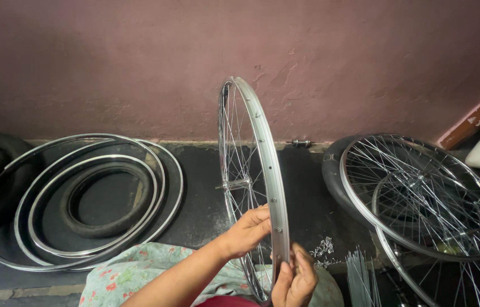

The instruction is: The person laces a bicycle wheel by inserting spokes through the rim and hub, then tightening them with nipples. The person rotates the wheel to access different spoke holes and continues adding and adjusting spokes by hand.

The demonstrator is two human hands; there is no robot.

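A silver spoked bicycle wheel [263, 153] stands upright in front of me, its rim edge-on to the camera, hub [234, 184] near the middle. My left hand [247, 230] grips the rim's left side low down, fingers curled among the spokes. My right hand [295, 279] pinches the rim's lower edge from below, fingertips on the metal.
Bare silver rims [52, 239] and a black tyre [106, 227] lie stacked on the dark floor at left. Two spoked wheels [422, 199] lie at right over a tyre. Loose spokes [358, 273] and small nipples [324, 248] lie nearby. A pink wall [138, 62] stands behind.
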